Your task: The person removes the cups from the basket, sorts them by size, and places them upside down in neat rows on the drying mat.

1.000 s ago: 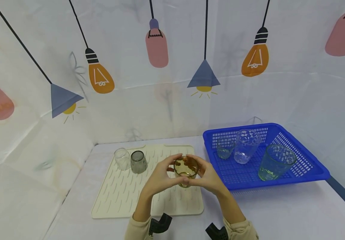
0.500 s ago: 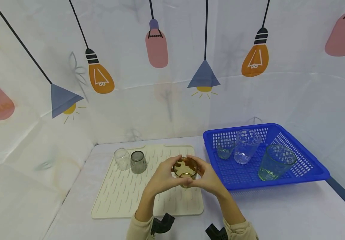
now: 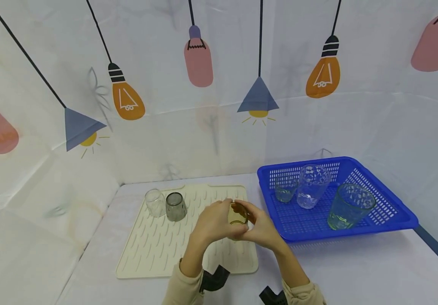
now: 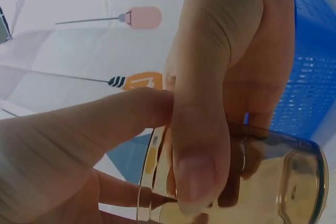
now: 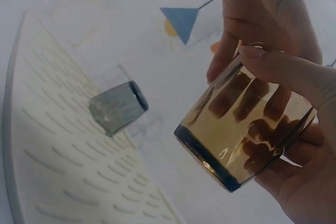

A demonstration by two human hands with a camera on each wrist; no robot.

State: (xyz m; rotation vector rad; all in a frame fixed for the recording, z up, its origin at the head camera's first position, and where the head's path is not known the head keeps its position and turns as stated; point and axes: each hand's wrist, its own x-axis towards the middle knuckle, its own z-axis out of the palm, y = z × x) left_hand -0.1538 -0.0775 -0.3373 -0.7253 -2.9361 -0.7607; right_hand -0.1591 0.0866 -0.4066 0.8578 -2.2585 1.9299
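Note:
An amber drinking glass (image 3: 238, 214) is held between both hands over the cream ridged mat (image 3: 146, 250). My left hand (image 3: 212, 222) grips its left side, covering part of it in the head view. On the other side, my right hand (image 3: 260, 224) curls round the glass, fingers behind and thumb (image 4: 199, 166) in front. Through the tinted wall of the glass (image 5: 247, 114), fingers show in the right wrist view. A grey glass (image 3: 176, 206) and a clear glass (image 3: 155, 202) stand side by side at the mat's back left.
To the right is a blue plastic basket (image 3: 287, 235) with perforated walls. In it are a small glass (image 3: 285, 188), a tall clear glass (image 3: 312, 188) and a wide greenish glass (image 3: 350, 207). A white sheet printed with lamps (image 3: 219, 140) hangs behind the table.
My left hand has moved right and round the amber glass, now hiding more of it. My right hand has barely moved. The other glasses have stayed put.

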